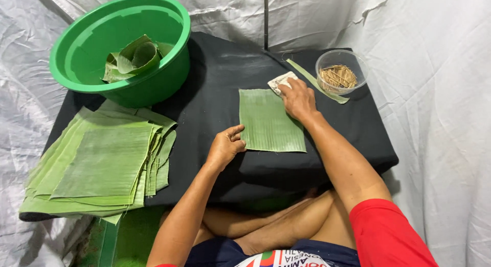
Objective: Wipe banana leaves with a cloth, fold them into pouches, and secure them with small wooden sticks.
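A rectangular piece of green banana leaf (268,121) lies flat on the black cloth-covered table (215,83). My left hand (226,145) pinches its lower left edge with loosely curled fingers. My right hand (298,99) rests at the leaf's upper right corner and holds a small white folded cloth (279,82) against the table.
A thick stack of cut banana leaves (102,162) lies at the table's left. A green plastic basin (123,47) with curled leaf pieces stands at the back left. At the back right are a clear bowl of thin wooden sticks (340,72) and a narrow leaf strip (317,84). White sheeting surrounds everything.
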